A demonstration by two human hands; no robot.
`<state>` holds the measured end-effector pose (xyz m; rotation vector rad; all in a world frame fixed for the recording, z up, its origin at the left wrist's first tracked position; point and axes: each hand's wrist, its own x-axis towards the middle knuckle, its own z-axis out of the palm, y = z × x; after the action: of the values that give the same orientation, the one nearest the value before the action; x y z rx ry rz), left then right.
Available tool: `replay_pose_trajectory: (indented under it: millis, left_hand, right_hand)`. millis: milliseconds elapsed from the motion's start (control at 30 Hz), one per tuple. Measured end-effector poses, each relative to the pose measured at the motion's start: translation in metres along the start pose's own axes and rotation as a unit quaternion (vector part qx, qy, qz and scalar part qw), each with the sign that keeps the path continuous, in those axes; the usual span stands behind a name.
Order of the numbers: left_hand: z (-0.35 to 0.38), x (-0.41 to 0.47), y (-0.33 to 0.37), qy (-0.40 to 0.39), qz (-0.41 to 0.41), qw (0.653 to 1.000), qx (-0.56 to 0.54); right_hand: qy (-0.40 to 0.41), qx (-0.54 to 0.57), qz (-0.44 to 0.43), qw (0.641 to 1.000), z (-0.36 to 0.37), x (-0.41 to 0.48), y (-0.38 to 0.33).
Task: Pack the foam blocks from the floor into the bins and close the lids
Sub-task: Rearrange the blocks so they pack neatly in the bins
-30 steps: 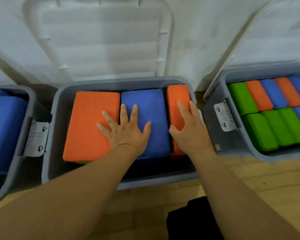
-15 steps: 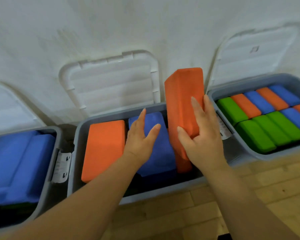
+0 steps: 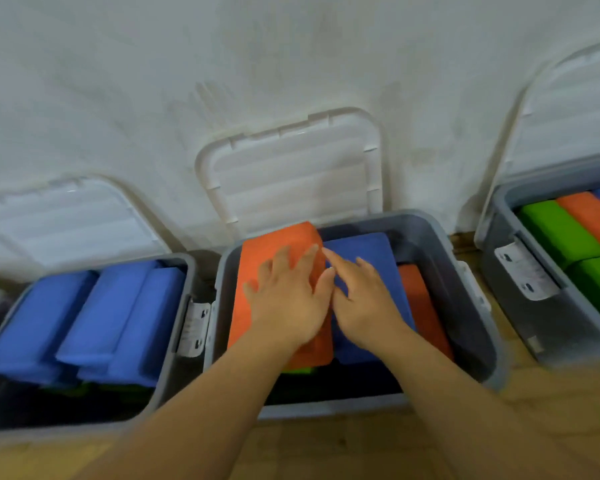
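Note:
The middle grey bin [image 3: 478, 341] holds an orange foam block [image 3: 257, 265] on the left, a blue block [image 3: 364, 247] in the centre and a second orange block [image 3: 420, 299] low at the right. My left hand [image 3: 288, 303] lies flat with spread fingers on the left orange block. Beside it, my right hand [image 3: 364, 299] presses flat on the blue block. A green block [image 3: 297, 370] peeks out underneath. The bin's white lid [image 3: 291, 178] leans open against the wall.
A left bin [image 3: 184, 271] is packed with blue blocks [image 3: 94, 317], its lid [image 3: 66, 220] open. A right bin [image 3: 510, 278] holds green blocks [image 3: 561, 233] and orange ones, lid [image 3: 568, 109] up. Wooden floor [image 3: 361, 445] runs in front; a white wall stands behind.
The orange block my right hand held upright half a second ago now lies low at the bin's right. Both hands moved left; the view shifted so the bins sit lower.

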<state>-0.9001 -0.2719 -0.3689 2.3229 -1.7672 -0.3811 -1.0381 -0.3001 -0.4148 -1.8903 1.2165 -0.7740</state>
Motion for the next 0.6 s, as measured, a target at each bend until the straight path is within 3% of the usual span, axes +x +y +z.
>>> replay_pose_trajectory:
  millis: [67,133,233,300,467,600]
  left_hand:
    - [0.017,0.003,-0.007,-0.057,-0.042,0.996,0.06]
    - [0.027,0.008,-0.001,-0.066,-0.034,0.994,0.077]
    - [0.029,0.017,0.011,-0.07,-0.022,0.994,0.083]
    - [0.027,0.021,0.008,-0.066,-0.031,0.994,0.08]
    - [0.02,0.034,0.003,-0.08,-0.048,0.992,0.083]
    - [-0.002,0.061,-0.013,-0.101,-0.007,0.987,0.126]
  right_hand:
    - [0.056,-0.041,0.091,0.993,-0.009,0.012,0.026]
    - [0.084,-0.054,0.2,0.975,-0.026,0.017,0.057]
    - [0.005,-0.002,0.302,0.953,-0.037,0.012,0.084]
    - [-0.008,0.065,0.306,0.95,-0.034,0.01,0.088]
    - [-0.016,0.051,0.281,0.958,-0.031,0.012,0.085]
    - [-0.024,0.092,0.274,0.957,-0.031,0.011,0.083]
